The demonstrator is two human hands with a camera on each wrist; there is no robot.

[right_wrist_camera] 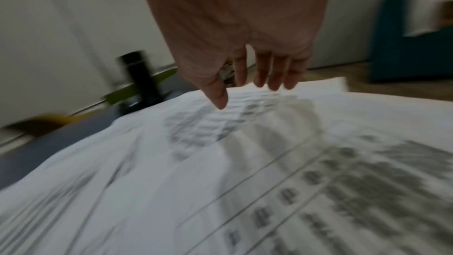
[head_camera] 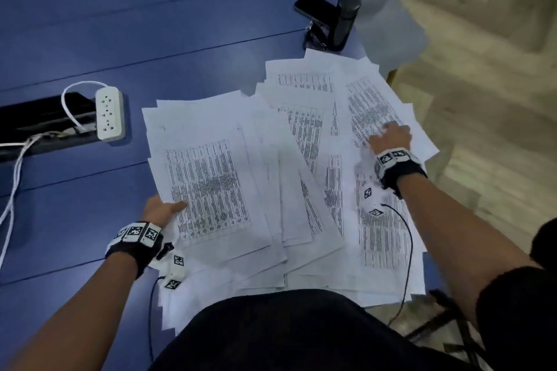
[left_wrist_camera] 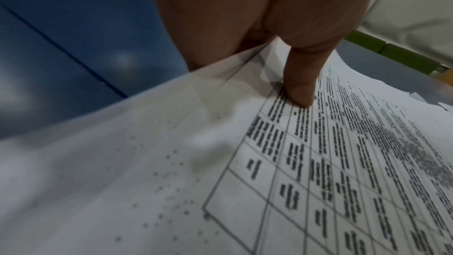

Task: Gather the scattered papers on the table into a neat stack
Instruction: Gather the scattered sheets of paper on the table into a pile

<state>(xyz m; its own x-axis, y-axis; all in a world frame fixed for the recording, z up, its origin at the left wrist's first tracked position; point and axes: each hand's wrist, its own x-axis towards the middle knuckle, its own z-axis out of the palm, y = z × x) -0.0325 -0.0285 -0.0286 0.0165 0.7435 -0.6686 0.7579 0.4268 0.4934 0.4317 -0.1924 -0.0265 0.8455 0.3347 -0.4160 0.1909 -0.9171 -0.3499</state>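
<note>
Several printed white papers [head_camera: 271, 178] lie fanned and overlapping across the near right part of the blue table [head_camera: 150, 24]. My left hand [head_camera: 162, 208] pinches the left edge of the left-hand sheets, thumb [left_wrist_camera: 297, 92] on top of the printed table, fingers hidden beneath the paper [left_wrist_camera: 171, 162]. My right hand [head_camera: 391, 135] reaches over the far right sheets with fingers [right_wrist_camera: 274, 77] straight and spread, hovering just above or lightly touching the top page [right_wrist_camera: 245, 162]; that view is blurred.
A white power strip [head_camera: 109, 114] with cables sits left beside a black slot [head_camera: 39, 123]. A black phone [head_camera: 313, 7], a dark cylinder [head_camera: 345, 21] and a clamp stand at the far right. The table's right edge runs beside the papers, floor beyond.
</note>
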